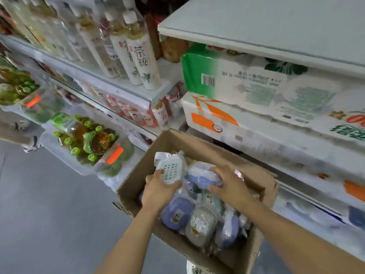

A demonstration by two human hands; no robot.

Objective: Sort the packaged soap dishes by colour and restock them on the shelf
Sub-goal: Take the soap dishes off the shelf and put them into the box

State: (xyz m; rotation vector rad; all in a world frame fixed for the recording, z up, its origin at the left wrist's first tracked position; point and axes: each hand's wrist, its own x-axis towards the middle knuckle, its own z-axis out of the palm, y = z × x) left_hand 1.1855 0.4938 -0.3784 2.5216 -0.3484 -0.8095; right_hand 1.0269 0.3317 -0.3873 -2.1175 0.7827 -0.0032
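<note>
An open cardboard box (199, 149) sits low in the middle, filled with several soap dishes wrapped in clear plastic. My left hand (158, 190) grips a white soap dish (170, 169) with a slotted face, near the box's far left side. My right hand (227, 184) holds a purple soap dish (201, 177) in crinkled wrap beside it. Below the hands lie another purple soap dish (176, 213), a grey soap dish (200, 224) and a third purple one (229, 228). A pale green dish (211, 198) shows partly between them.
To the right, a shelf (276, 22) holds stacked tissue packs (256, 86). Tall white drink bottles (144, 56) stand on the shelf at left. Clear bins of oil bottles (87, 139) jut into the grey-floored aisle. A person's shoes (31, 143) show at far left.
</note>
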